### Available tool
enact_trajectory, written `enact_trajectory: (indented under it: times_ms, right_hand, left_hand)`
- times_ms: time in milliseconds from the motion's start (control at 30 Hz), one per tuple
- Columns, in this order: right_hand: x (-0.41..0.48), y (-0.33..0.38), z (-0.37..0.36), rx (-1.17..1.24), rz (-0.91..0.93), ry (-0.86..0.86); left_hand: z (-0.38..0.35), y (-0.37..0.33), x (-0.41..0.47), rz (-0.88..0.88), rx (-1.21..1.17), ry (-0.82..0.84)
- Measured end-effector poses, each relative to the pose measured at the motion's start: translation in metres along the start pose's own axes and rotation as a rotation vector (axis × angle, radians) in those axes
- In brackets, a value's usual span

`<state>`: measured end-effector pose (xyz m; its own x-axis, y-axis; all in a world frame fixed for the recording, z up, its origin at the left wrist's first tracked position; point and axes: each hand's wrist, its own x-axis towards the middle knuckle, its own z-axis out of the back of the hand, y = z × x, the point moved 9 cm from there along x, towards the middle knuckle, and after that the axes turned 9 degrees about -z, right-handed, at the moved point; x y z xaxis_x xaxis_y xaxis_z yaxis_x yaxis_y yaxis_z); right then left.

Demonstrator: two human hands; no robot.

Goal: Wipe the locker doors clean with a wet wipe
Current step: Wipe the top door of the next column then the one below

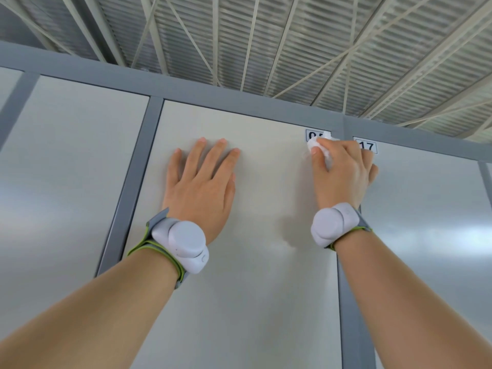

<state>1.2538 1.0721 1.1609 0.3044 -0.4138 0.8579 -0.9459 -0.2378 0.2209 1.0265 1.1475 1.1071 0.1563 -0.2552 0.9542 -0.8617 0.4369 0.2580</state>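
We note left grip (201, 179) flat on door (253, 288), fingers apart. Right grip (343, 173) pinches wipe (312, 146) at door's 1 o'clock corner, over label (311, 135).

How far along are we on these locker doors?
Done: cannot tell; no door shows wet streaks. In hand: the right hand presses the wipe on the top right corner of the middle door, over its label, while the left hand lies flat on that door. Left: likely the rest of it, door 17 and the left door.

Head camera looks forward and upward, close to the locker door (253, 288).
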Motion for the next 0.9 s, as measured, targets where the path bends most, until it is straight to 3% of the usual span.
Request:
enact_trajectory:
  times_ms: [200,433,700,900]
  right_hand:
    - [0.002,0.016,-0.002,-0.075,0.113,-0.093]
    - [-0.001,0.061,-0.022,0.029,0.363,0.052]
    - [0.011,0.011,-0.008,-0.068,0.154,-0.028]
    - [-0.013,0.018,-0.008,-0.088,0.189,-0.060]
  left_hand:
    - [0.000,0.000,0.001,-0.001,0.003,-0.005]
    - [0.001,0.000,0.001,-0.005,-0.003,-0.013]
    - [0.001,0.000,0.001,-0.005,0.001,-0.024]
    - [0.000,0.000,0.000,-0.005,-0.010,0.001]
